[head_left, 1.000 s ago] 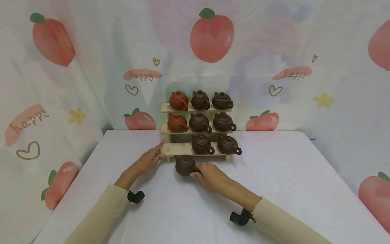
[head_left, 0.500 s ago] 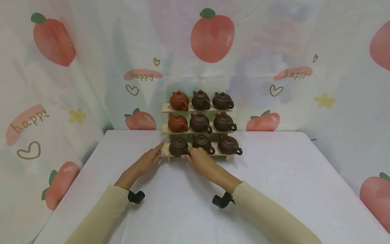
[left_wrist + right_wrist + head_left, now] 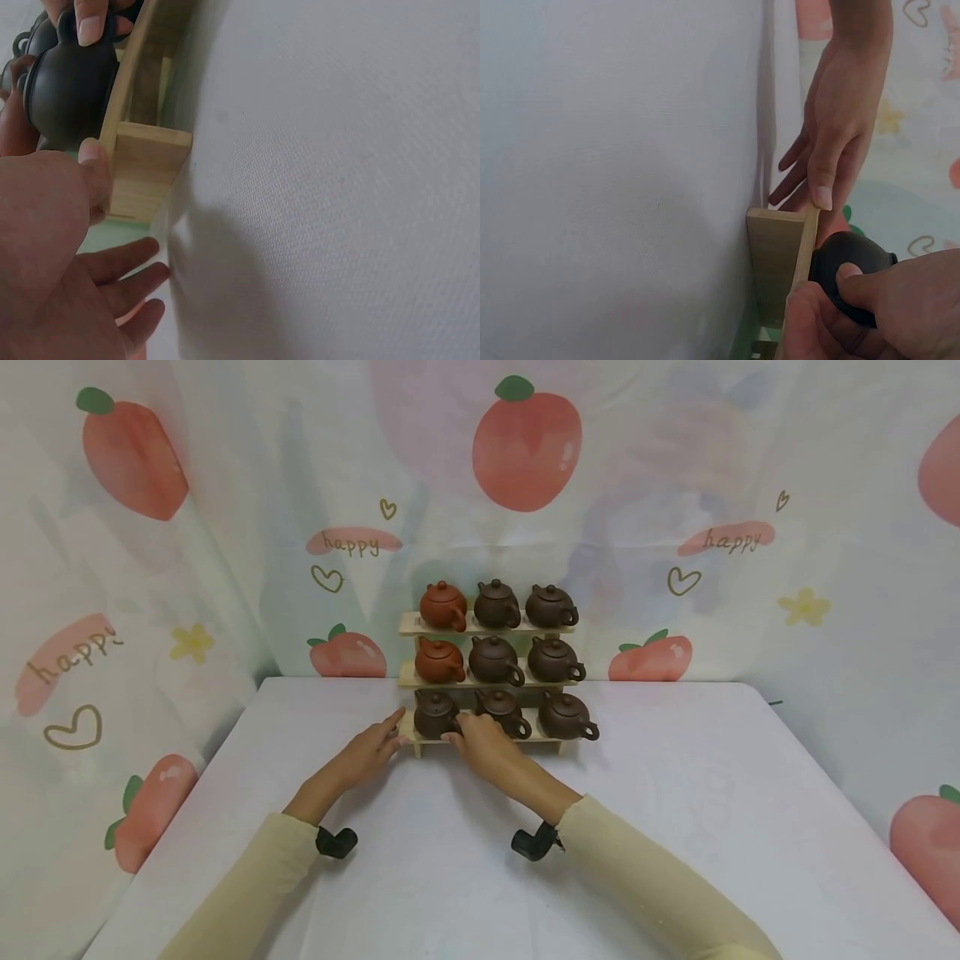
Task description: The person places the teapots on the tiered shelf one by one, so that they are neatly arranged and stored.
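Observation:
A dark brown teapot (image 3: pixel 435 714) sits at the left end of the bottom shelf of a three-tier wooden rack (image 3: pixel 408 625). My right hand (image 3: pixel 487 745) pinches its handle, with the thumb against the pot's dark body (image 3: pixel 855 259) in the right wrist view. Resting on the left end of the bottom shelf (image 3: pixel 154 161), my left hand (image 3: pixel 367 753) touches the wood with its thumb, while its other fingers extend loosely past the end. Behind my right hand stands another dark teapot (image 3: pixel 501 710), partly hidden. A third dark teapot (image 3: pixel 568 717) is at the shelf's right end.
The middle shelf carries a reddish teapot (image 3: pixel 439 662) and two dark ones (image 3: pixel 495 660). Above it, the top shelf has another reddish teapot (image 3: pixel 442 607) and two dark ones (image 3: pixel 497 605). A white-covered table (image 3: pixel 420 877) lies under the rack, before a fruit-printed cloth (image 3: pixel 637 460).
My right hand has carried the dark teapot from in front of the rack up onto the bottom shelf's left end, then slightly farther in. My left hand has stayed at the shelf's end.

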The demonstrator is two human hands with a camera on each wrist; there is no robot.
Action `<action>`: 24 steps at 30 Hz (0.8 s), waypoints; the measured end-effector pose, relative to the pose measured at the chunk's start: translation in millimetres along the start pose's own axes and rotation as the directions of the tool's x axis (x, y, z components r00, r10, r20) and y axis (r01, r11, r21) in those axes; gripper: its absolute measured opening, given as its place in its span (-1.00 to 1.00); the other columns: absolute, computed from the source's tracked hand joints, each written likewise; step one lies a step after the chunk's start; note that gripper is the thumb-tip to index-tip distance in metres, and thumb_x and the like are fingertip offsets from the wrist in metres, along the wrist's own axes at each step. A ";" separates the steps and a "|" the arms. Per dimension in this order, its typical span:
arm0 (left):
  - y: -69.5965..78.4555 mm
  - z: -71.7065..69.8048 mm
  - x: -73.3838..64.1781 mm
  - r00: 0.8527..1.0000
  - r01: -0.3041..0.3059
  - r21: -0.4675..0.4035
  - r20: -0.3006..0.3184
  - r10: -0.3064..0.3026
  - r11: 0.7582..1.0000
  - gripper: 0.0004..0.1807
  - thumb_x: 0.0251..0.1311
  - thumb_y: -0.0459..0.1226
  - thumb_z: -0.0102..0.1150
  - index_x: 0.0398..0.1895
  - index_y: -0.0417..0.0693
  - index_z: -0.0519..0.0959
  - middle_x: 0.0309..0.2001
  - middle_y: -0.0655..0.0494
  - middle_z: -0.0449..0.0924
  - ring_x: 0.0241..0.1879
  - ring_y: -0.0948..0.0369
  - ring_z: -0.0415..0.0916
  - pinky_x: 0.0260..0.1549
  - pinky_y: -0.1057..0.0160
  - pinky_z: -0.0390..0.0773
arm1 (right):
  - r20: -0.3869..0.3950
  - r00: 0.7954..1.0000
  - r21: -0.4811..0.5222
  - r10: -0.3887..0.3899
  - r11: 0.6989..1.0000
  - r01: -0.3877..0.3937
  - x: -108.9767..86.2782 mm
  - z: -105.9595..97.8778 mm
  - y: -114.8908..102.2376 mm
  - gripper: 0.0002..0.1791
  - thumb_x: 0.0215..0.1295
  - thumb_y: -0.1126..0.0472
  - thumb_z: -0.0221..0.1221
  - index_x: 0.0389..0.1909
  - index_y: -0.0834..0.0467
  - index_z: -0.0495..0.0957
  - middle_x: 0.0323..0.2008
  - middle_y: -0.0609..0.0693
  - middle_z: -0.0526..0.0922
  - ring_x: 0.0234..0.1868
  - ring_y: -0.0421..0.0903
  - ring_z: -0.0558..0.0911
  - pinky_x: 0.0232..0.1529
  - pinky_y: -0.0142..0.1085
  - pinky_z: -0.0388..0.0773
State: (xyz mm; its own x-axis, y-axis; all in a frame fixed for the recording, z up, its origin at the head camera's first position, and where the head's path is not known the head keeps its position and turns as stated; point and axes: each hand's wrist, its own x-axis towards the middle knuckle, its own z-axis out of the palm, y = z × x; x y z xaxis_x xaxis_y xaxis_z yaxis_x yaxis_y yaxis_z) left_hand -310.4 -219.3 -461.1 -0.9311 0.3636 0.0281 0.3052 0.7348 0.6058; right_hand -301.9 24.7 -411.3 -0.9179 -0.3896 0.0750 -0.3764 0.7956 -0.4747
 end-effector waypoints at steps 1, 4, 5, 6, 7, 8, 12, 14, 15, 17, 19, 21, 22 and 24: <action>0.2 0.2 0.3 1.000 -0.001 0.001 0.001 0.001 1.000 -0.30 0.70 -0.18 -0.10 0.69 -0.29 -0.03 0.47 -0.53 0.28 0.51 -0.34 0.23 0.48 -0.30 0.22 | 0.000 1.000 0.000 0.005 1.000 -0.005 -0.1 0.2 0.4 -0.53 0.60 0.03 0.19 0.22 0.34 0.62 0.04 0.28 0.75 -0.03 0.18 0.77 -0.09 -0.02 0.70; 0.5 0.8 1.1 1.000 0.002 0.004 0.005 -0.002 1.000 -0.30 0.70 -0.17 -0.10 0.70 -0.28 -0.03 0.46 -0.53 0.29 0.51 -0.34 0.23 0.48 -0.30 0.23 | -0.016 1.000 0.003 0.009 1.000 -0.009 -0.9 1.4 2.0 -0.54 0.58 0.02 0.21 0.18 0.34 0.64 0.00 0.27 0.76 -0.05 0.18 0.78 -0.12 -0.02 0.70; 0.4 0.9 1.3 1.000 0.004 0.006 0.006 -0.004 1.000 -0.30 0.70 -0.17 -0.10 0.70 -0.28 -0.03 0.46 -0.54 0.29 0.51 -0.34 0.23 0.48 -0.30 0.23 | -0.025 1.000 0.006 0.007 1.000 -0.006 -1.4 1.9 2.6 -0.55 0.58 0.02 0.22 0.15 0.34 0.65 -0.03 0.27 0.77 -0.09 0.17 0.79 -0.15 -0.03 0.70; 0.2 1.0 1.4 1.000 0.006 0.005 0.008 -0.006 1.000 -0.30 0.70 -0.17 -0.10 0.70 -0.27 -0.03 0.46 -0.54 0.29 0.51 -0.34 0.23 0.48 -0.31 0.22 | -0.033 0.999 0.008 0.004 1.000 -0.004 -1.9 2.4 3.2 -0.56 0.57 0.03 0.23 0.13 0.35 0.66 -0.06 0.27 0.77 -0.12 0.16 0.79 -0.18 -0.04 0.69; 0.0 1.0 1.6 1.000 0.007 0.005 0.008 -0.007 1.000 -0.30 0.70 -0.16 -0.10 0.70 -0.27 -0.03 0.46 -0.54 0.30 0.51 -0.34 0.23 0.48 -0.31 0.22 | -0.041 0.999 0.012 0.002 1.000 -0.002 -2.4 2.9 3.6 -0.57 0.57 0.03 0.24 0.11 0.35 0.66 -0.09 0.27 0.78 -0.15 0.15 0.79 -0.22 -0.05 0.68; -0.2 1.0 1.8 1.000 0.009 0.005 0.009 -0.009 1.000 -0.30 0.70 -0.16 -0.10 0.70 -0.27 -0.03 0.46 -0.54 0.29 0.51 -0.34 0.23 0.48 -0.31 0.22 | -0.050 0.999 0.013 -0.001 1.000 0.002 -3.0 3.1 4.0 -0.57 0.56 0.03 0.25 0.09 0.36 0.67 -0.11 0.27 0.78 -0.18 0.13 0.79 -0.25 -0.07 0.68; -1.4 1.1 3.7 1.000 0.003 0.003 -0.001 -0.003 1.000 -0.31 0.70 -0.17 -0.10 0.69 -0.30 -0.01 0.46 -0.54 0.29 0.51 -0.35 0.22 0.48 -0.31 0.21 | -0.067 0.998 0.009 -0.019 1.000 0.020 -5.7 3.4 7.5 -0.60 0.53 0.03 0.28 -0.06 0.36 0.69 -0.31 0.21 0.77 -0.40 -0.01 0.70 -0.38 -0.16 0.59; -2.6 1.1 4.9 1.000 0.003 0.002 -0.009 -0.003 1.000 -0.30 0.69 -0.17 -0.08 0.68 -0.30 0.00 0.48 -0.53 0.27 0.52 -0.35 0.21 0.49 -0.31 0.20 | -0.064 0.998 0.007 -0.021 1.000 0.021 -9.1 2.8 9.6 -0.63 0.51 0.02 0.31 -0.17 0.32 0.71 -0.40 0.13 0.75 -0.46 -0.08 0.63 -0.41 -0.21 0.56; -3.3 1.4 5.1 1.000 0.003 0.002 -0.014 -0.003 1.000 -0.30 0.69 -0.17 -0.07 0.68 -0.32 0.01 0.48 -0.53 0.27 0.52 -0.36 0.20 0.49 -0.31 0.20 | -0.054 0.998 0.010 -0.019 1.000 0.019 -11.9 2.4 11.1 -0.64 0.50 0.02 0.32 -0.22 0.29 0.70 -0.44 0.09 0.72 -0.49 -0.10 0.59 -0.43 -0.22 0.54; -5.6 2.6 5.0 1.000 0.014 -0.002 -0.028 -0.014 1.000 -0.29 0.68 -0.14 -0.06 0.67 -0.34 0.03 0.50 -0.52 0.25 0.53 -0.36 0.18 0.50 -0.32 0.18 | -0.031 1.000 0.011 -0.005 1.000 0.006 -19.5 1.7 15.6 -0.66 0.49 0.00 0.33 -0.29 0.23 0.70 -0.48 0.02 0.70 -0.50 -0.13 0.56 -0.44 -0.24 0.53; -8.5 4.4 3.6 0.998 0.047 -0.004 -0.041 -0.047 0.999 -0.25 0.67 -0.07 -0.04 0.66 -0.34 0.04 0.52 -0.51 0.21 0.55 -0.36 0.13 0.50 -0.34 0.15 | -0.003 1.000 -0.010 0.009 1.000 -0.009 -28.5 0.8 22.8 -0.68 0.48 -0.02 0.33 -0.32 0.17 0.71 -0.49 -0.04 0.69 -0.48 -0.16 0.56 -0.42 -0.25 0.53; -12.9 6.3 -0.3 0.994 0.092 0.011 -0.055 -0.092 0.996 -0.19 0.65 0.02 -0.05 0.67 -0.34 0.03 0.56 -0.48 0.16 0.58 -0.36 0.08 0.49 -0.40 0.11 | 0.033 0.999 -0.035 0.022 0.999 -0.021 -38.7 -1.8 32.6 -0.69 0.47 -0.03 0.33 -0.33 0.14 0.71 -0.49 -0.06 0.67 -0.46 -0.15 0.55 -0.41 -0.24 0.52; -15.2 6.9 -3.2 0.991 0.115 0.021 -0.063 -0.114 0.993 -0.15 0.64 0.07 -0.05 0.67 -0.34 0.03 0.57 -0.46 0.13 0.59 -0.35 0.05 0.48 -0.44 0.10 | 0.049 0.998 -0.052 0.031 0.998 -0.028 -43.6 -3.4 38.4 -0.69 0.47 -0.02 0.33 -0.34 0.13 0.71 -0.50 -0.07 0.66 -0.45 -0.14 0.55 -0.40 -0.24 0.52; -19.8 7.0 -10.3 0.985 0.159 0.050 -0.076 -0.155 0.986 -0.08 0.60 0.15 -0.04 0.67 -0.34 0.01 0.60 -0.43 0.08 0.61 -0.34 0.00 0.46 -0.48 0.07 | 0.073 0.996 -0.084 0.046 0.996 -0.040 -53.5 -8.8 51.2 -0.70 0.46 -0.02 0.33 -0.37 0.12 0.69 -0.51 -0.06 0.64 -0.44 -0.12 0.54 -0.37 -0.21 0.51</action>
State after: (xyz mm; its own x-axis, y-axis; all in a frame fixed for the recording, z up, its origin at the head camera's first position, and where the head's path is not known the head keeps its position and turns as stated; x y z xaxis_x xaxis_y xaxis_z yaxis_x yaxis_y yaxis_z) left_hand -305.5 -233.6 -479.0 -0.9796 0.2009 -0.0055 0.1631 0.8107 0.5623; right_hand -273.1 90.3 -431.9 -0.9227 -0.3854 -0.0116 -0.3487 0.8468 -0.4016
